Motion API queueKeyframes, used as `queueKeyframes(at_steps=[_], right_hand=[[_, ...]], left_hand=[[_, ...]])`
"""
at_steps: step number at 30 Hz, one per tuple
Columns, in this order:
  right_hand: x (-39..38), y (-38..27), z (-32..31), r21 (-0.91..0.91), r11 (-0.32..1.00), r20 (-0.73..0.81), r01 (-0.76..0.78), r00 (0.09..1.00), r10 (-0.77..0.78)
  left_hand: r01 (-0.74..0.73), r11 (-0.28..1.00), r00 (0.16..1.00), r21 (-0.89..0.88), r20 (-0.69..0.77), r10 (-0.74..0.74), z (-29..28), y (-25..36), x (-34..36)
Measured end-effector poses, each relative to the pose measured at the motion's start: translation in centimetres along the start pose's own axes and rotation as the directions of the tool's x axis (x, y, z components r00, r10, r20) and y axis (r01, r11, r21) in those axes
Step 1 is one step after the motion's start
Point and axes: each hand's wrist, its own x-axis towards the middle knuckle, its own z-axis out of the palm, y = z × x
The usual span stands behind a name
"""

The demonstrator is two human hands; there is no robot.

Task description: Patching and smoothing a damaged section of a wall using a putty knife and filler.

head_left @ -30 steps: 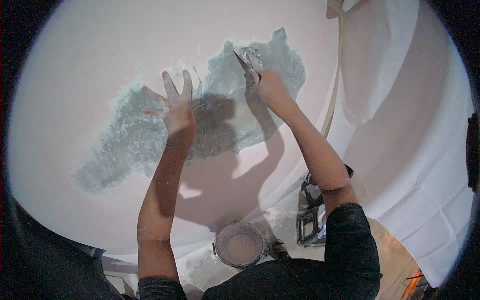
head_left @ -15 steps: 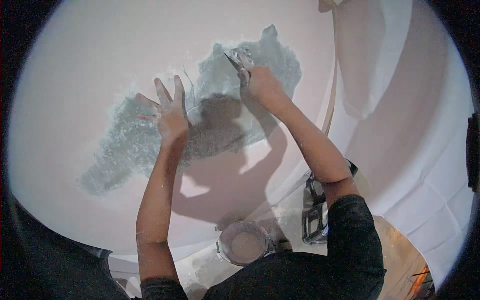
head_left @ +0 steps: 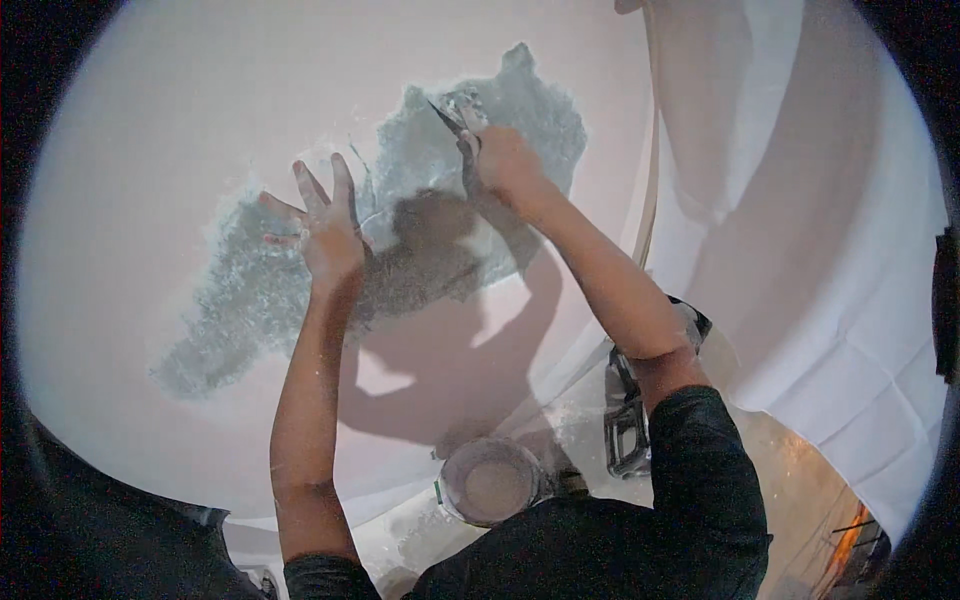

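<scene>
A grey-green bare patch [head_left: 540, 115] with ragged edges spreads over the pale pinkish-white wall [head_left: 150, 160]. Against its left part rests my left hand [head_left: 328, 240], fingers spread and dusty white, holding nothing. My right hand [head_left: 508, 168] is closed around a scraper [head_left: 446, 117] in the upper part of the patch. The scraper's dark blade edge shows, with whitish crumbly material beside it; my fingers hide most of its handle. My shadow falls across the lower patch and the wall.
A round bucket [head_left: 449, 490] with pale contents stands below, just in front of my body. Right of it is a black frame with step-like openings [head_left: 626, 440]. White sheeting [head_left: 850, 220] hangs along the right side, and orange strands [head_left: 838, 560] lie at the lower right.
The view has shifted slightly, so the wall patch and both hands sit a little further left. My right hand still grips the scraper at nearly the same spot; my left hand stays spread.
</scene>
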Motion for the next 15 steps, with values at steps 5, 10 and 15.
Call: queueKeyframes(at_steps=[5,10,15], right_hand=[[0.1,0.9,1.4,-0.03,0.999,-0.004,0.038,0.999,-0.038],[0.9,0.4,2.1,-0.037,0.999,-0.027,0.015,0.999,-0.016],[0.9,0.8,1.2,-0.054,0.994,-0.065,0.09,0.994,-0.093]], left_hand=[[-0.011,0.999,1.0,-0.049,-0.024,0.009,1.0,-0.3,-0.3],[0.015,0.995,1.0,-0.095,0.004,-0.015,1.1,-0.6,-0.5],[-0.038,0.999,0.995,0.016,-0.09,0.039,1.6,-0.7,0.1]])
